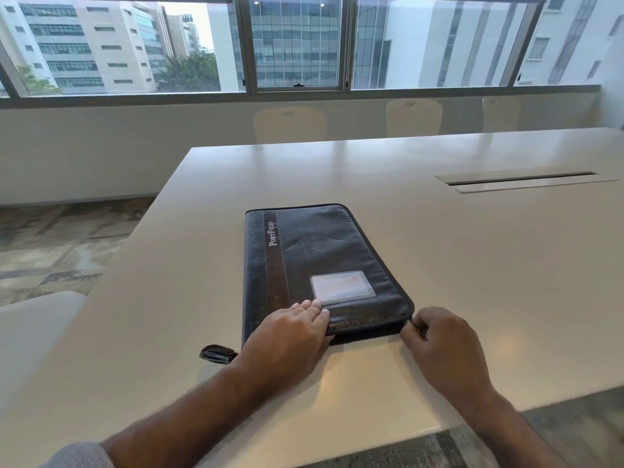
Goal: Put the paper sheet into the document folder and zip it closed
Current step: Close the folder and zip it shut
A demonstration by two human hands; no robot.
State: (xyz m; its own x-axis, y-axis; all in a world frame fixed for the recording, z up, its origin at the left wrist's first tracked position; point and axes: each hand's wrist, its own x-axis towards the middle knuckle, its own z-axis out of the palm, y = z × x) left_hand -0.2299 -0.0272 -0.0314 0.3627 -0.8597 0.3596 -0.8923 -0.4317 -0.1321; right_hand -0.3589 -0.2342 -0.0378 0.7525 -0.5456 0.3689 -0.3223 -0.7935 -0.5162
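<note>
A dark leather document folder [320, 255] marked "PortFolio" lies flat and folded shut on the white table [439, 248], with a clear card window on its cover. My left hand [293, 336] rests on the folder's near edge, fingers straight and pressing the cover down. My right hand [439, 342] is at the folder's near right corner, fingers curled and pinching what looks like the zipper pull [412, 321]. No paper sheet is visible.
A small dark strap or tab [217, 353] sticks out at the folder's near left corner. A cable slot [523, 180] is cut into the table at the far right. Pale chairs [290, 125] stand along the far side under the windows.
</note>
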